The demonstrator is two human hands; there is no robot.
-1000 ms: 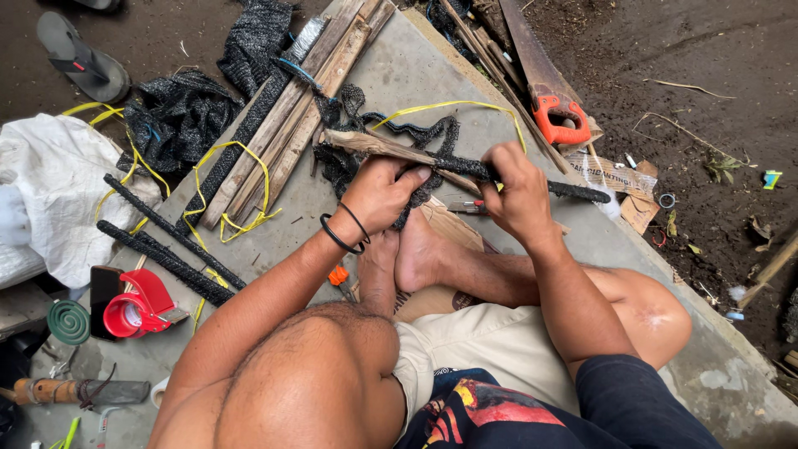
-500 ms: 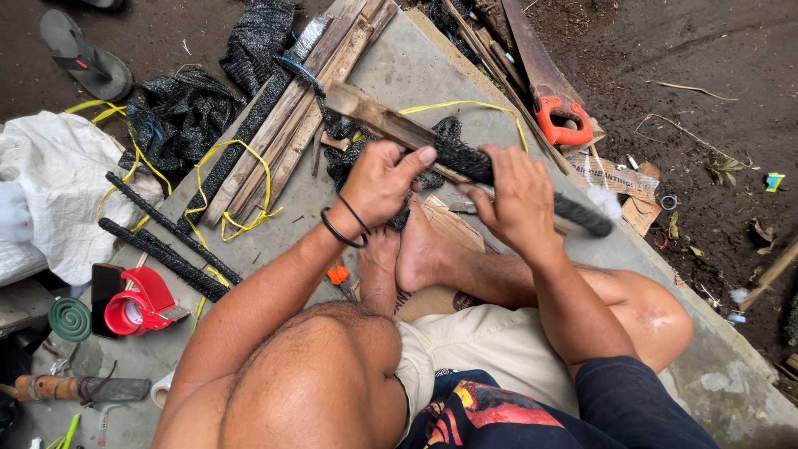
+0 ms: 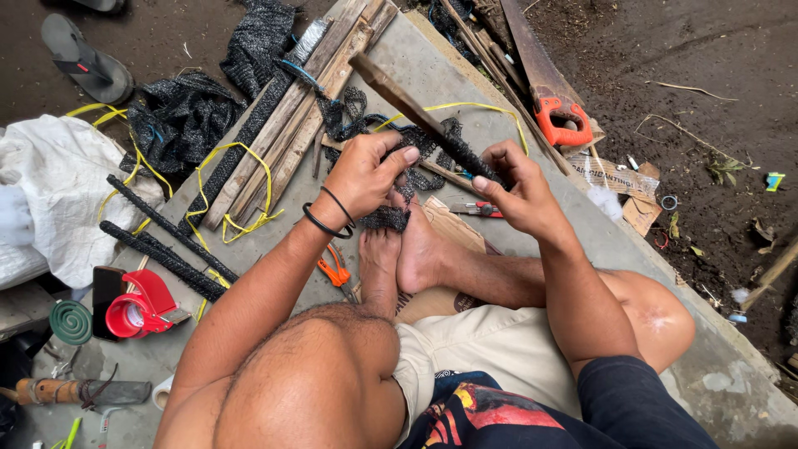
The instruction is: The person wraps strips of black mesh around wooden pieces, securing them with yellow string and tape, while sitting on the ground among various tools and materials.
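I sit on a concrete slab [image 3: 465, 75] with my bare feet [image 3: 407, 249] drawn in. My right hand [image 3: 515, 187] grips a long wooden stick [image 3: 399, 93] near its lower end, where black mesh netting [image 3: 465, 158] is wound around it. The stick points up and away to the left. My left hand [image 3: 366, 175], with black bands at the wrist, pinches a loose piece of the same black netting [image 3: 384, 218] just above my toes. More netting [image 3: 357, 120] lies on the slab behind the stick.
Wooden slats [image 3: 291, 116] tied with yellow string, two netting-wrapped sticks [image 3: 162, 241], orange-handled pliers [image 3: 337, 273], a red tape dispenser [image 3: 137, 303], a green coil [image 3: 71, 323], a white sack [image 3: 58, 183], an orange-handled saw [image 3: 557, 116], a sandal [image 3: 87, 60], a knife [image 3: 75, 391].
The stick has swung from lying nearly level across both hands to pointing steeply up and left. My left hand has dropped off it onto the loose netting.
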